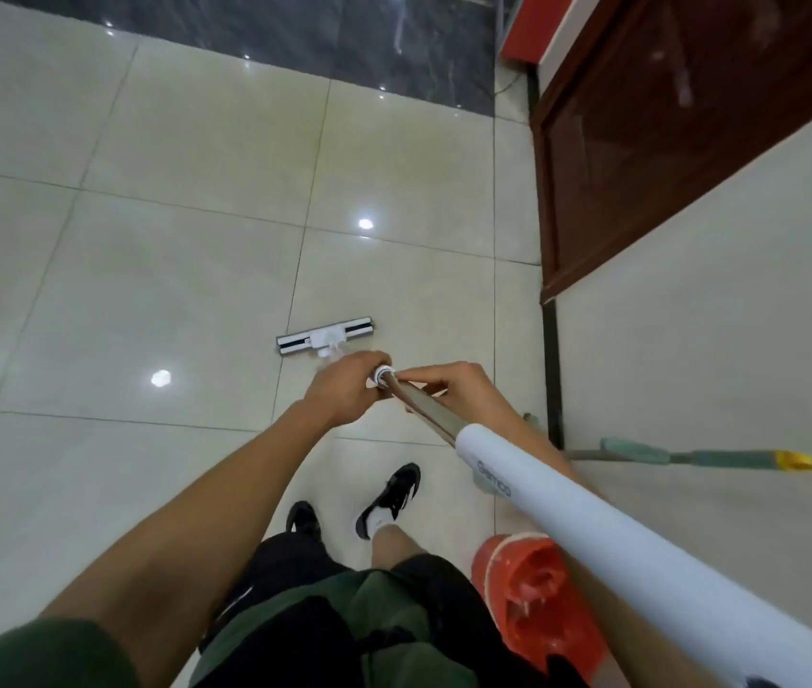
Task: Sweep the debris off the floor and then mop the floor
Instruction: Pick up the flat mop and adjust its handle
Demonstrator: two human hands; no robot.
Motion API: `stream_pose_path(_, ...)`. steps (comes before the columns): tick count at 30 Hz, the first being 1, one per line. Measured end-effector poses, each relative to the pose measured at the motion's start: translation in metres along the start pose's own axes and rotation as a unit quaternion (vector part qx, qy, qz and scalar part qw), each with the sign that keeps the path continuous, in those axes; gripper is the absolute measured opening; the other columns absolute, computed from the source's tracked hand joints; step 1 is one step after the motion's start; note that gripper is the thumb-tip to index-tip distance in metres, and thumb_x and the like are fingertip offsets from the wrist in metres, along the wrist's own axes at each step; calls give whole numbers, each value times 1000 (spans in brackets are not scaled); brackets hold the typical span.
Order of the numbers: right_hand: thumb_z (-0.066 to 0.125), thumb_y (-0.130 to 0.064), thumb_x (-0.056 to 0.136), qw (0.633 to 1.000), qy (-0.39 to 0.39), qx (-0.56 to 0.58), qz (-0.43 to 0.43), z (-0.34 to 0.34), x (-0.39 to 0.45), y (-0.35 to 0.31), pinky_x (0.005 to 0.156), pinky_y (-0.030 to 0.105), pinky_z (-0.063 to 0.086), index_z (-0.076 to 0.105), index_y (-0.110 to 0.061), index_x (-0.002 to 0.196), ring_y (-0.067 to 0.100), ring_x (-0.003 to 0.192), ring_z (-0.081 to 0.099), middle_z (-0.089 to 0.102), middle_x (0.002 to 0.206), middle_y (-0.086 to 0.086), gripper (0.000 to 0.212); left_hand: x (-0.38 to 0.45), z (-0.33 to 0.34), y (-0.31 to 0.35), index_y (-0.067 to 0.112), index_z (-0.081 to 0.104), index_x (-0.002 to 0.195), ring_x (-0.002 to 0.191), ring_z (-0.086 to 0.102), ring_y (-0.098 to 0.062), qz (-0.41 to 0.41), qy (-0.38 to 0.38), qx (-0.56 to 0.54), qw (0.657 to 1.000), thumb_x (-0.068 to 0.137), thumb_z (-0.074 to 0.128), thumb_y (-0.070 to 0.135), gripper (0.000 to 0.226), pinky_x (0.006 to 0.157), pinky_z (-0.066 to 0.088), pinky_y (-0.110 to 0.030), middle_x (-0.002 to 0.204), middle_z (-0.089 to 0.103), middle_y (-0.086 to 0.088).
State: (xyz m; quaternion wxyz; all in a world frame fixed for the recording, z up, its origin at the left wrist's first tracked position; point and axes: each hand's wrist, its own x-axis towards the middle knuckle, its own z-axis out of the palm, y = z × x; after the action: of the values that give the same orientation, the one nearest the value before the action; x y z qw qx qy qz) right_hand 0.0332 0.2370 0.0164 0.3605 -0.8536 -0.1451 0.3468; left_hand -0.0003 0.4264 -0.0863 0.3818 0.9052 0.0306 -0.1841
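My left hand (344,389) grips the flat mop's metal pole (426,407) at its white collar | my right hand (463,392) pinches the pole just behind | grey-and-white flat mop head (324,336) rests on glossy cream floor tiles (145,270) | red bucket (533,603) beside my right leg.

Open floor (145,250) left; door (667,156) right

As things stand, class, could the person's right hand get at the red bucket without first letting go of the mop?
Probably not. The right hand holds the mop pole near its joint, and the left hand grips it too. The bucket sits low beside the right leg, under the white handle, so the hand would have to release first.
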Motion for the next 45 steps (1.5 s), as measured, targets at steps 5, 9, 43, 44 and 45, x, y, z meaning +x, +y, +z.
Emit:
stream_pose_path(5,71,-12,89,998,2,-70,4,23,-30,9,83,29,57,72,-39,119,7,84,70,76,107,-9,40,-21,20,-7,28,56,123,107,59,-21,7,-20,12,1000,92,67,40,35,79,44,-34,126,60,9)
stream_pose_path(9,61,-7,95,999,-5,-4,42,21,-48,16,85,34,58,73,-32,120,14,88,71,76,108,-4,38,-29,37,-8,29,52,126,105,58,-22,4,-44,19,999,92,67,42,40,80,46,-35,127,58,7)
stream_pose_path(43,51,-23,98,940,-68,-26,334,71,-116,143,59,34,53,58,-16,107,27,77,65,66,95,7,14,12,221,20,28,27,151,110,63,-37,-424,-19,-509,749,94,66,9,71,74,60,-50,131,53,-14)
stream_pose_path(44,51,-25,98,939,-63,-41,335,72,-116,142,66,35,52,58,-17,108,26,82,64,66,97,6,15,18,220,21,27,27,148,107,66,-37,-434,-17,-524,733,94,66,6,69,78,59,-54,127,55,-14)
stream_pose_path(45,51,-26,99,940,-56,-53,334,72,-116,142,69,35,51,58,-17,108,25,82,64,66,96,5,14,24,219,20,25,29,145,101,68,-36,-446,-11,-539,714,95,63,3,65,79,59,-56,121,57,-14)
